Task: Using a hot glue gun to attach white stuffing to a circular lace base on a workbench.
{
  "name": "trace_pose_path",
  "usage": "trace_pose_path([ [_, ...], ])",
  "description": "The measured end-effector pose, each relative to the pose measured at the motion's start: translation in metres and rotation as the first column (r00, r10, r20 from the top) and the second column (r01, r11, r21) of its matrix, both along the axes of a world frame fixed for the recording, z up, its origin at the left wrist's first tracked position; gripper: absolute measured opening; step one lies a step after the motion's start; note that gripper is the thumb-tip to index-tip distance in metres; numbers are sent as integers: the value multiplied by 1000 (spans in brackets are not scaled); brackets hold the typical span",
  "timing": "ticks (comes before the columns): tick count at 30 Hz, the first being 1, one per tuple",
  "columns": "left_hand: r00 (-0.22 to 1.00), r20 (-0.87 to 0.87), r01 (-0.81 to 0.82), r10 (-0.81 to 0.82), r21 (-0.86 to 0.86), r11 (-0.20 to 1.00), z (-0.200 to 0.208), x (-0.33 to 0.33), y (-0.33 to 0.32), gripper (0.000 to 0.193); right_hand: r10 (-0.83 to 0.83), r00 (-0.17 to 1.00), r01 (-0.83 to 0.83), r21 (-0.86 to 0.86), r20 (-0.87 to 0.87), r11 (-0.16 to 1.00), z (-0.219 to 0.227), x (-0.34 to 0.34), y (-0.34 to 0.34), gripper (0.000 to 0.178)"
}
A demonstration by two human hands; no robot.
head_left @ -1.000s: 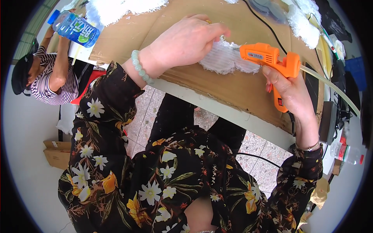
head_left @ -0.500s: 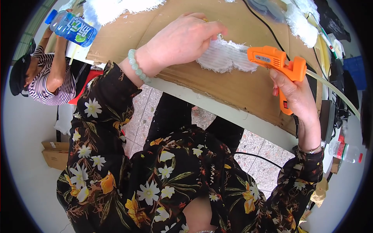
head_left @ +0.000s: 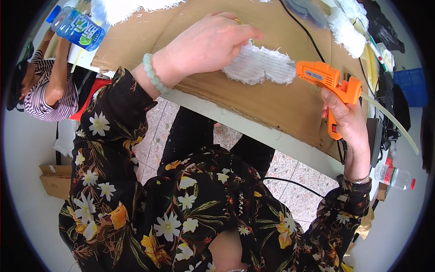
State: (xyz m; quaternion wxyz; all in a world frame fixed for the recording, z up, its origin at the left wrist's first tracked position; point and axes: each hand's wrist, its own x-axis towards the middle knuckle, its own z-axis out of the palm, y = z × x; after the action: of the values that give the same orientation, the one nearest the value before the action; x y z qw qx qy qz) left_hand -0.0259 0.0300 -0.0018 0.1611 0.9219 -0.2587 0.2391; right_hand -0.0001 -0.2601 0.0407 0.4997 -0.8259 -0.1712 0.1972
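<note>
A white, frayed piece of fluffy fabric [head_left: 263, 65] lies on the brown cardboard [head_left: 226, 97], its underside showing faint stripes. At its left end my left hand [head_left: 208, 43] is bent over it, thumb and fingers closed on the edge; the fingertips are partly hidden. My right hand [head_left: 346, 118] grips an orange hot glue gun [head_left: 328, 77] by the handle, thumb on its side. The gun's nozzle points left, at the fabric's right end. From the gun's back sticks out a long pale glue stick [head_left: 394, 113].
A blue-labelled drink bottle [head_left: 79, 29] stands at the far left, near a seated person in a striped top [head_left: 52, 90]. More white fluffy fabric [head_left: 131, 9] lies at the back. A black cable [head_left: 308, 31] crosses the cardboard. A clear bottle [head_left: 398, 177] is at the right.
The glue gun has drawn back to the right, so its nozzle sits at the fabric's right edge instead of over it. My left hand stays on the fabric. The whole view has shifted slightly.
</note>
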Motion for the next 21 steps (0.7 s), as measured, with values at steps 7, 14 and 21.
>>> trace_pose_path([
  [7,1000,-6,8,-9,-31,999,1,1,0,26,-6,1000,6,4,-1,1000,-1,2,-4,26],
  [14,1000,-19,17,-19,-85,996,6,1,-5,24,0,1000,0,27,0,1000,-1,1,-4,27],
  [21,999,-11,49,-48,73,996,-2,13,-15,41,5,1000,-5,-3,5,1000,-1,0,5,31],
])
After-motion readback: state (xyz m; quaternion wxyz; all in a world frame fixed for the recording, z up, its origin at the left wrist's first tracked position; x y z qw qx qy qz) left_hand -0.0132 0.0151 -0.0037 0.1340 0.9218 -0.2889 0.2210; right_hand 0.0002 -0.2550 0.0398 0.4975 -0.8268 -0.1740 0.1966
